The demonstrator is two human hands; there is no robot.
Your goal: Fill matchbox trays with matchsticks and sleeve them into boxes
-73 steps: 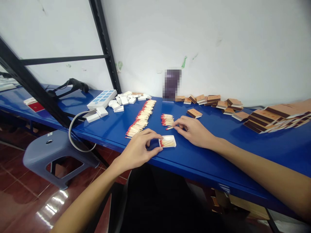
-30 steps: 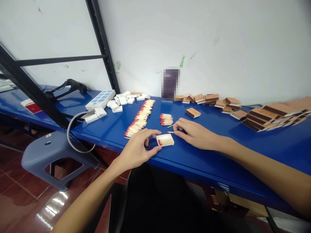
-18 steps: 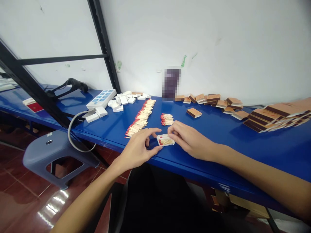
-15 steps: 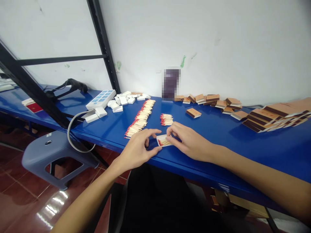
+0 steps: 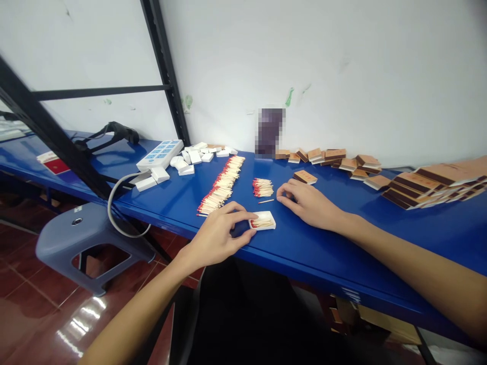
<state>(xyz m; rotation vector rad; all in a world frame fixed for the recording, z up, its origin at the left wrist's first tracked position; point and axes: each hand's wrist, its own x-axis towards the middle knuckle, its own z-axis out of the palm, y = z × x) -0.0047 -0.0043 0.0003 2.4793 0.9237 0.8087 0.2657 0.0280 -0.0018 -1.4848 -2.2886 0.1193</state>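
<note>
A white matchbox tray (image 5: 271, 225) with red-tipped matches inside lies near the table's front edge. My left hand (image 5: 218, 234) pinches its left end between thumb and index finger. To the right of a small pile of matches (image 5: 262, 187) is my right hand (image 5: 310, 204), with its fingers loosely bent and nothing visible in them. One loose match (image 5: 266, 201) lies apart, just left of my right fingertips and below the small pile. Left of that pile stretches a long row of matches (image 5: 222, 185), red heads to the left.
White empty trays (image 5: 195, 156) lie at the back left, by a white-and-blue power strip (image 5: 160, 154). Matchbox sleeves (image 5: 335, 154) line the wall, one nearer sleeve (image 5: 305, 177) apart. Sleeves are stacked (image 5: 414, 185) at right. A black frame post (image 5: 167, 71) stands left; a stool (image 5: 87, 238) is below.
My right hand has left the tray and moved up and right, beside the small pile. A single match now shows below that pile. My left hand stays on the tray.
</note>
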